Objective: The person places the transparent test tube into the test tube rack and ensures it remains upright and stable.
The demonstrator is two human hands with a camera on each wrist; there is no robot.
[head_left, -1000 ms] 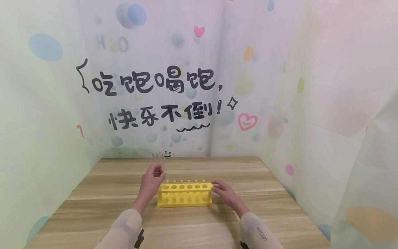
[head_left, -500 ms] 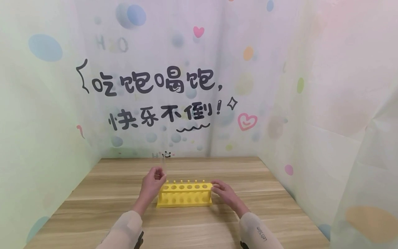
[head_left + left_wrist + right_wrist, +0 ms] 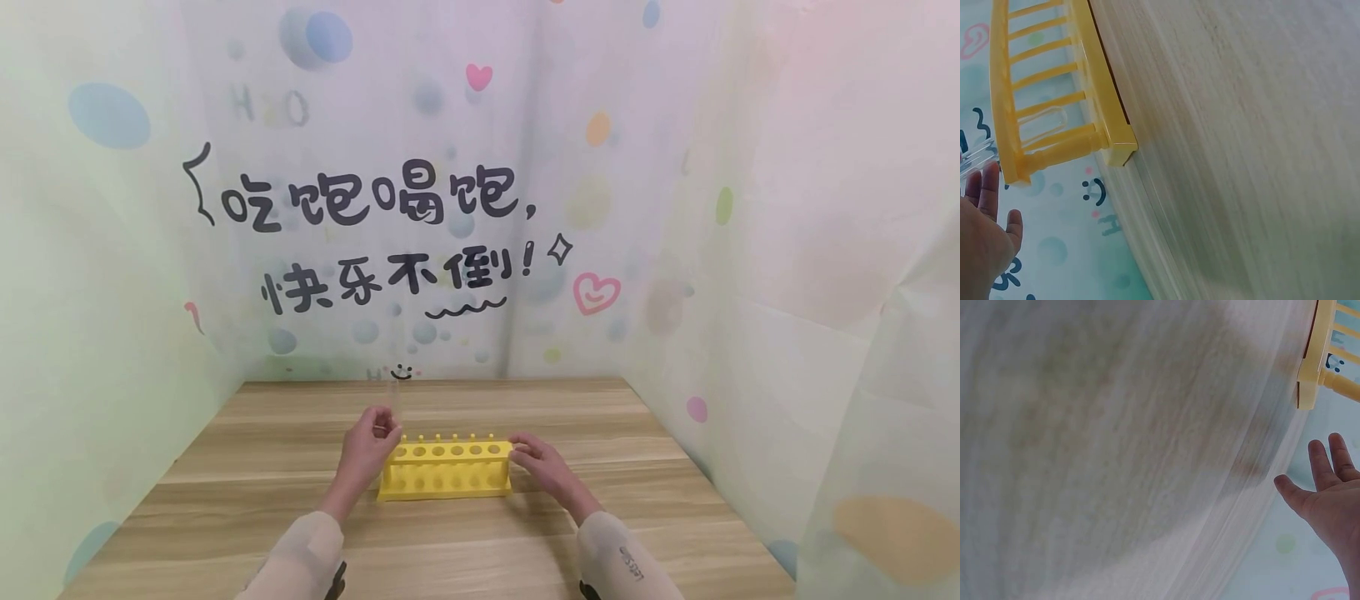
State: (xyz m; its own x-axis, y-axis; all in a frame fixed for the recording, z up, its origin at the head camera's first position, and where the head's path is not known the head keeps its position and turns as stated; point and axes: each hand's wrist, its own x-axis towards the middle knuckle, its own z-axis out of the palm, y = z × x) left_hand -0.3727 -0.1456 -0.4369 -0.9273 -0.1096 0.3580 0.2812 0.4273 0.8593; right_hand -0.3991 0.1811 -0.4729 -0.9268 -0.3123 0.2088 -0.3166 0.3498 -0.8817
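Observation:
A yellow test tube rack point(image 3: 450, 458) with a row of holes and a row of pegs stands on the table. At its left end my left hand point(image 3: 367, 448) pinches a clear test tube point(image 3: 395, 402), held upright. In the left wrist view the tube's rounded lower end point(image 3: 1047, 122) shows below the rack's upper plate, inside the frame. My right hand point(image 3: 546, 468) holds the rack's right end by the upper plate, thumb in front. Its other fingers point(image 3: 1320, 464) are spread and extended in the right wrist view; the fingertips on the rack fall outside that view.
The wooden table point(image 3: 637, 533) reaches back to a patterned curtain point(image 3: 420, 108) with printed writing. More curtain hangs along the left and right sides. Table surface lies all around the rack.
My left hand has moved slightly downward, and the test tube has sunk with it at the rack's left end. The right hand and the rack have stayed in place.

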